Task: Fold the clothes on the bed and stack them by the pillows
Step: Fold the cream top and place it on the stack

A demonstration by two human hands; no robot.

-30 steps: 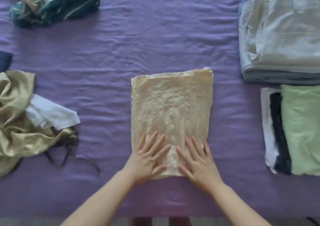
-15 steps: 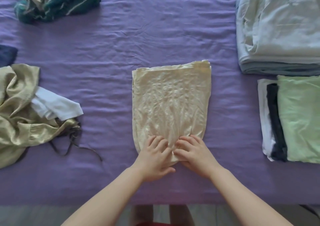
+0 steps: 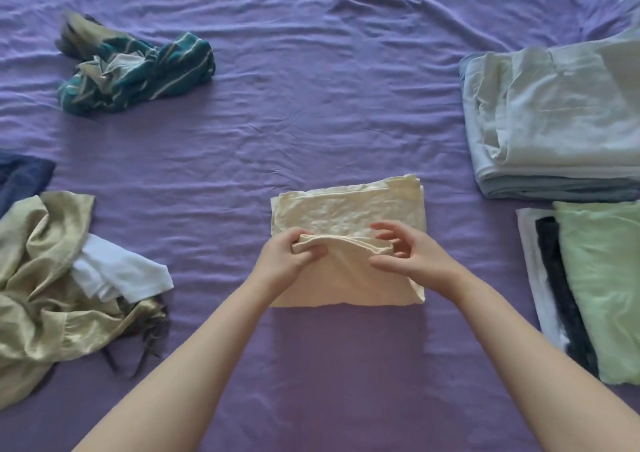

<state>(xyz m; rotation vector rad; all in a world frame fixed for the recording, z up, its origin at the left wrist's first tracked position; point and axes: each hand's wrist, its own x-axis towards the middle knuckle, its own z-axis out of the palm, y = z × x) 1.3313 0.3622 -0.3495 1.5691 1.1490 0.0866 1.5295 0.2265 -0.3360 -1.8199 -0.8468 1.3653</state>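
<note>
Careful, your left hand (image 3: 287, 261) pinches the cream garment (image 3: 349, 209)'s folded edge, your right hand (image 3: 412, 255) seemingly loose, so it may slump

You're handling a matt, crinkled cream cloth (image 3: 349, 209) on a wrinkled matt purple sheet (image 3: 311, 105), beside a shiny satin-like olive garment (image 3: 38, 278) and smooth matt pale green fabric (image 3: 602, 278).

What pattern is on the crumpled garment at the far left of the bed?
Dark teal with pale cream stripes; the striped garment shows best in the head view, still unfolded.
</note>
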